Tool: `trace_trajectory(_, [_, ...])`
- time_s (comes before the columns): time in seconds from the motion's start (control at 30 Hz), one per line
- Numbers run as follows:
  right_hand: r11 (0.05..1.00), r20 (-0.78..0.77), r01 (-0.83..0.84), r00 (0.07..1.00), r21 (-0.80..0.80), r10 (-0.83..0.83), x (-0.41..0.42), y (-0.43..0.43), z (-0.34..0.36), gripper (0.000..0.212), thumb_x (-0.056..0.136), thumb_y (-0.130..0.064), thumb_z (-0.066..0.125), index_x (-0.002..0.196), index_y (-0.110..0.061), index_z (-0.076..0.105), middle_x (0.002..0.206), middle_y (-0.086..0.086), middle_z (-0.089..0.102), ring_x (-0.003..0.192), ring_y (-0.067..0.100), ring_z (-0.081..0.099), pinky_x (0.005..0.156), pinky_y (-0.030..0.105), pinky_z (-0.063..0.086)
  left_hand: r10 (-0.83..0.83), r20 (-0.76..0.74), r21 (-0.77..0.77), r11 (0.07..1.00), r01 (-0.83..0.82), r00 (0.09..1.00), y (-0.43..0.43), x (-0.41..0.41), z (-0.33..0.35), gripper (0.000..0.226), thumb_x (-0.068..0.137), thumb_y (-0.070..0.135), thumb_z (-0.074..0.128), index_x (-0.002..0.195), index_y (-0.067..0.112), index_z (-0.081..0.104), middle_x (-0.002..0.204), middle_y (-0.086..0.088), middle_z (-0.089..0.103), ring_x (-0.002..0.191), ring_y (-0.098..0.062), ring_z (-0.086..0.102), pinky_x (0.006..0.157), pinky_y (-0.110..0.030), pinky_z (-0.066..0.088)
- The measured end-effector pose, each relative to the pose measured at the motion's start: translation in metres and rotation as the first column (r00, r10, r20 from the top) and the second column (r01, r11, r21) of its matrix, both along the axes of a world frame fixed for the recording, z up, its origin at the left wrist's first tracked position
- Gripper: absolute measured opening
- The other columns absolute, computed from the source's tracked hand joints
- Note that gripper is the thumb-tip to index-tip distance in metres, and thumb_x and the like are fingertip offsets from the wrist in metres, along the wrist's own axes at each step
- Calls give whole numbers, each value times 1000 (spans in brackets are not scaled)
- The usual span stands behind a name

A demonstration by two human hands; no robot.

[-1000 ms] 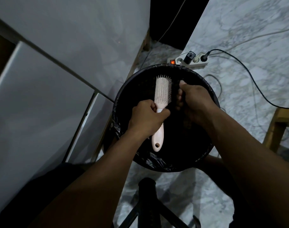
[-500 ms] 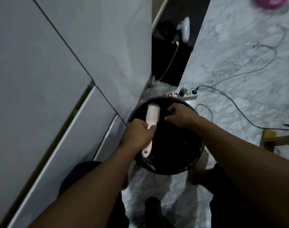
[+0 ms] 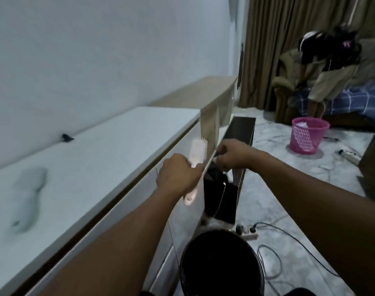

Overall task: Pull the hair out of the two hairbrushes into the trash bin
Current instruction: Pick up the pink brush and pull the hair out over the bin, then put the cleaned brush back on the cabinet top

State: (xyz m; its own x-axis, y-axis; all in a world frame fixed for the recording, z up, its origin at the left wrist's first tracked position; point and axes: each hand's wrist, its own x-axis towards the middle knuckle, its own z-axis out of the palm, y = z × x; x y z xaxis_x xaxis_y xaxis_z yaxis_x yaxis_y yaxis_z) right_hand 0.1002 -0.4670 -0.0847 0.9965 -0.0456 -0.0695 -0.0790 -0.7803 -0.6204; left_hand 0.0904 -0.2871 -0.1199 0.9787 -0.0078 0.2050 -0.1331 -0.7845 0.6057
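My left hand (image 3: 178, 176) grips the handle of a pale pink hairbrush (image 3: 198, 151), held up in front of me with its bristles facing right. My right hand (image 3: 233, 155) is just right of the brush head, its fingers pinched together at the bristles; I cannot make out any hair in them. The black trash bin (image 3: 220, 242) stands on the floor below my hands, near the bottom edge of the view. A blurred grey elongated shape (image 3: 26, 199) lies on the white cabinet top (image 3: 97, 157) at the left; I cannot tell what it is.
A power strip (image 3: 246, 231) with cables (image 3: 289, 233) lies on the marble floor behind the bin. A black open unit (image 3: 225, 189) stands beyond it. A pink basket (image 3: 308, 135) is farther back, and a person (image 3: 323, 67) bends over near a sofa.
The view has swung up from the bin to the room. Both hands and the brush have lifted from over the bin's opening to chest height above it.
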Motion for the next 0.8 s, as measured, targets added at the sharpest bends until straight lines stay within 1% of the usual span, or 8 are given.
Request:
trace_trajectory(0.1, [999,106,-36,994,-14,38,-22,18,57,22,90,-25,67,106,-19,52,97,11,71,77,22,72,80,39,60,35,111,11,999,-36,993,14,-22,51,40,75,55,58,74,15,65,70,0,63,68,-21,65,54,-28,41])
trace_trajectory(0.17, [998,144,-70,987,-5,70,-33,31,86,25,90,-24,66,108,-24,49,94,12,72,79,24,73,84,45,60,81,161,26,996,-86,984,24,-36,78,40,75,54,58,77,15,64,71,2,63,63,-16,60,51,-26,36])
trace_trajectory(0.23, [995,172,-98,980,5,96,-42,44,108,27,86,-26,67,108,-23,52,90,12,72,80,27,75,82,49,61,113,203,44,991,-124,973,36,-48,101,38,76,53,57,77,15,62,71,3,63,61,-15,59,50,-26,34])
trace_trajectory(0.33, [991,209,-126,969,-40,131,-55,65,133,40,88,-31,68,123,-20,51,91,11,72,83,25,75,70,39,58,132,243,70,986,-153,961,56,-63,127,38,77,54,57,85,18,66,78,3,67,68,-17,63,51,-25,37])
trace_trajectory(0.43, [987,235,-153,959,-51,161,-66,84,150,45,91,-31,67,130,-17,49,96,10,71,85,22,73,65,33,54,151,270,85,980,-179,951,78,-73,144,34,79,52,58,85,19,65,77,3,66,71,-19,65,55,-27,42])
trace_trajectory(0.6, [979,252,-205,946,-22,204,-69,116,166,43,89,-29,68,127,-17,50,95,11,72,87,24,74,64,32,52,231,321,109,954,-278,918,119,-86,161,39,81,54,54,84,17,63,74,2,64,71,-20,66,58,-28,46])
trace_trajectory(0.7, [970,255,-244,938,-2,237,-66,143,170,40,89,-29,67,124,-18,51,93,10,73,78,20,71,61,30,49,288,318,131,930,-343,903,151,-93,167,40,79,55,53,84,16,62,76,1,65,72,-21,67,62,-31,49])
trace_trajectory(0.8, [953,256,-304,920,-7,296,-62,182,166,38,88,-30,67,121,-18,53,92,9,73,76,18,70,60,29,48,363,298,149,896,-418,883,191,-99,167,37,78,52,54,84,16,61,77,2,65,72,-21,66,60,-29,44])
